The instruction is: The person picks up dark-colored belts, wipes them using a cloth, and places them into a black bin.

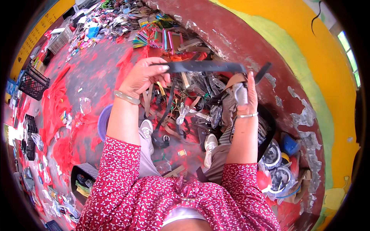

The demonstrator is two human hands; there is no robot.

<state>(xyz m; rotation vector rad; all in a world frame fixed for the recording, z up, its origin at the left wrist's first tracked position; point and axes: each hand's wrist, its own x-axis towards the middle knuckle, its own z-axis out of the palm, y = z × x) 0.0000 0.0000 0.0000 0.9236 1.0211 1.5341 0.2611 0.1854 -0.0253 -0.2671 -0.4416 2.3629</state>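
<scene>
A black belt (204,66) is stretched level across the space in front of me, above a heap of things on the floor. My left hand (144,75) pinches one end between thumb and fingers, with a pale bangle at its wrist. Toward the other end, my right hand (251,90) is raised, and the belt passes at its fingertips with a loose tip sticking out beyond. Right beside that palm are a brown strap (236,80) and a greyish bundle (241,94); whether the hand grips these too is unclear.
Between my shoes lie straps, plastic-wrapped items and a white cord bundle (182,113). A purple basin (103,121) stands left of my legs. Black crates (34,82) and red cloth lie farther left. Bagged round items (275,165) sit against the peeling wall (269,57) at right.
</scene>
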